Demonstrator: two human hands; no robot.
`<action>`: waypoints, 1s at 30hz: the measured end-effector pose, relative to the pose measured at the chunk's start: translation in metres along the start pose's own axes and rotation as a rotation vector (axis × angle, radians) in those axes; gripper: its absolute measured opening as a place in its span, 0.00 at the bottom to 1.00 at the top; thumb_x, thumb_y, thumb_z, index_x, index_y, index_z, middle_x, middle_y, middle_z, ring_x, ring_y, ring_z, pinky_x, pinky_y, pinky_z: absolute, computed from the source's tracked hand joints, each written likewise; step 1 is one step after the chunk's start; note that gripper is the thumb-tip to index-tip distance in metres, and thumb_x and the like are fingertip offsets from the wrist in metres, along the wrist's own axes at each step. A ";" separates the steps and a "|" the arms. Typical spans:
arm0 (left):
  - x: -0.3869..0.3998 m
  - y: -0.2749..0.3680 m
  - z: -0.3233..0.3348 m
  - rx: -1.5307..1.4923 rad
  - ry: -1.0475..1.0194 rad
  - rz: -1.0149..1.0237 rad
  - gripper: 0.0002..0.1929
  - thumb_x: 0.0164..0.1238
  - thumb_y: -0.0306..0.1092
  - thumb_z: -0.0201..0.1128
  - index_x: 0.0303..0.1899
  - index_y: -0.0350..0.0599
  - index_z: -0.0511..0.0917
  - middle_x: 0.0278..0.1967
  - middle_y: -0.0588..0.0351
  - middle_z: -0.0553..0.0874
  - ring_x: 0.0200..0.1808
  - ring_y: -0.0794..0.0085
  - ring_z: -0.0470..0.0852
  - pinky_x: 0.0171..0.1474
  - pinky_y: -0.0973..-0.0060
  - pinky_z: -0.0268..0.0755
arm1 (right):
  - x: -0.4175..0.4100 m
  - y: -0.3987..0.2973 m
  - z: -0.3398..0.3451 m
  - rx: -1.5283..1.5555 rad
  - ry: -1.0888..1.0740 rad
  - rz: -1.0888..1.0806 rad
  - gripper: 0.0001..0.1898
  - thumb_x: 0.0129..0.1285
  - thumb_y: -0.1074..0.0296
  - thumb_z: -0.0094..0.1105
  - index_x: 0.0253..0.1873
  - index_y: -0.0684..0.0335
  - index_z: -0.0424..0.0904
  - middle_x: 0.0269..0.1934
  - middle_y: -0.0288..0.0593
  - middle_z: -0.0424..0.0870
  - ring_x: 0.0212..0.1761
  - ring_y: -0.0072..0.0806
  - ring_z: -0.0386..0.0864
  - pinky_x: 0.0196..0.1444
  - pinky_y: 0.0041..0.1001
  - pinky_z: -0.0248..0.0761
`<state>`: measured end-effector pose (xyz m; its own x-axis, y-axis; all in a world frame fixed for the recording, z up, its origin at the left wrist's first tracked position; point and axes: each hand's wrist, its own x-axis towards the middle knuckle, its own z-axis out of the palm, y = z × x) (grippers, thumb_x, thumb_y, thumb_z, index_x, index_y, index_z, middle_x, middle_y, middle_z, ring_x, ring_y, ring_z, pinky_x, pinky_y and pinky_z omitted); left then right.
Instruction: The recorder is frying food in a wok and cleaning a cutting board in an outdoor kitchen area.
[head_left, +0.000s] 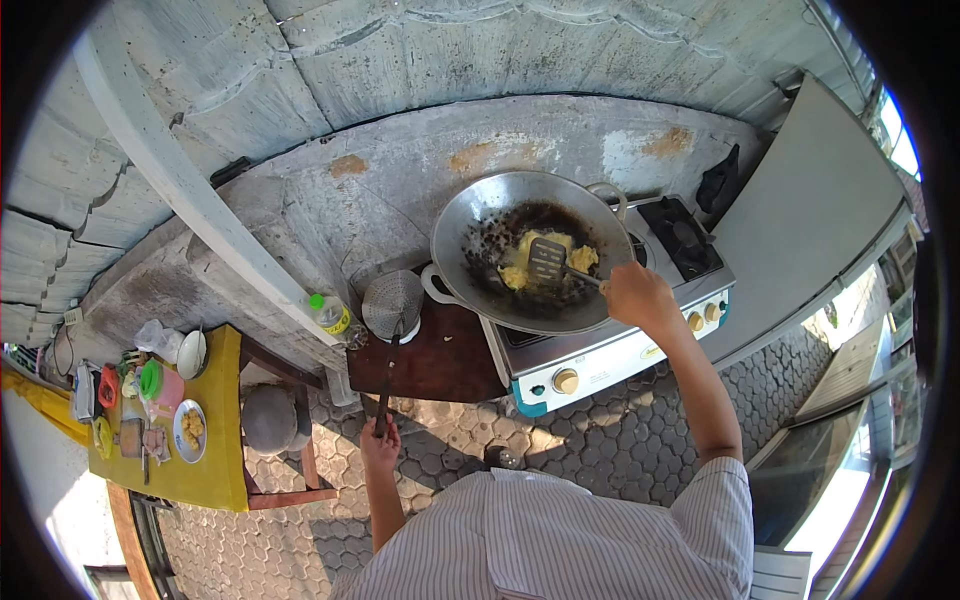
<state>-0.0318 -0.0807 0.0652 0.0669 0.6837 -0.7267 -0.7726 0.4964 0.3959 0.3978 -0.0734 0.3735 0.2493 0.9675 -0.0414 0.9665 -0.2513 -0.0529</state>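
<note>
A large metal wok (465, 225) with two loop handles stands on the gas stove (600, 375). My right hand (640, 298) is closed on the handle of a slotted spatula (547, 259), whose blade rests on yellow fried pieces (514, 277) in the wok. My left hand (380, 444) grips the end of a long dark handle belonging to a perforated skimmer (392, 300). The skimmer's round head lies over a white container, partly hidden beneath it, on the dark brown table left of the stove.
A bottle with a green cap (330, 315) stands beside the skimmer. At the left, a yellow-covered table (221, 420) holds a plate of fried food (192, 431), a pink container with a green lid (161, 386), a bowl and bags. A stool (270, 420) stands near it. A grey panel (810, 217) rises right of the stove.
</note>
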 end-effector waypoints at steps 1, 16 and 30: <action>0.001 0.000 0.000 -0.006 0.019 -0.001 0.12 0.59 0.42 0.56 0.39 0.45 0.77 0.35 0.62 0.82 0.36 0.75 0.76 0.40 0.79 0.66 | -0.002 0.002 -0.003 -0.021 0.003 0.006 0.08 0.49 0.70 0.55 0.30 0.68 0.80 0.28 0.56 0.81 0.34 0.48 0.81 0.39 0.37 0.75; -0.002 0.002 0.002 0.036 -0.015 0.003 0.12 0.60 0.41 0.56 0.39 0.45 0.78 0.34 0.62 0.82 0.36 0.74 0.76 0.39 0.78 0.67 | -0.025 0.004 -0.010 -0.007 0.105 -0.004 0.07 0.49 0.73 0.53 0.26 0.69 0.79 0.25 0.58 0.80 0.31 0.48 0.81 0.34 0.36 0.76; 0.000 0.007 -0.005 0.049 -0.040 -0.011 0.12 0.60 0.42 0.55 0.39 0.46 0.77 0.35 0.63 0.82 0.35 0.76 0.77 0.38 0.78 0.67 | -0.024 0.016 -0.006 -0.114 0.210 0.033 0.05 0.46 0.76 0.54 0.27 0.70 0.79 0.25 0.57 0.79 0.29 0.49 0.80 0.33 0.36 0.75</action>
<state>-0.0405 -0.0799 0.0651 0.1005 0.6985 -0.7086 -0.7401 0.5285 0.4160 0.4076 -0.1010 0.3794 0.2766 0.9461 0.1682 0.9554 -0.2897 0.0580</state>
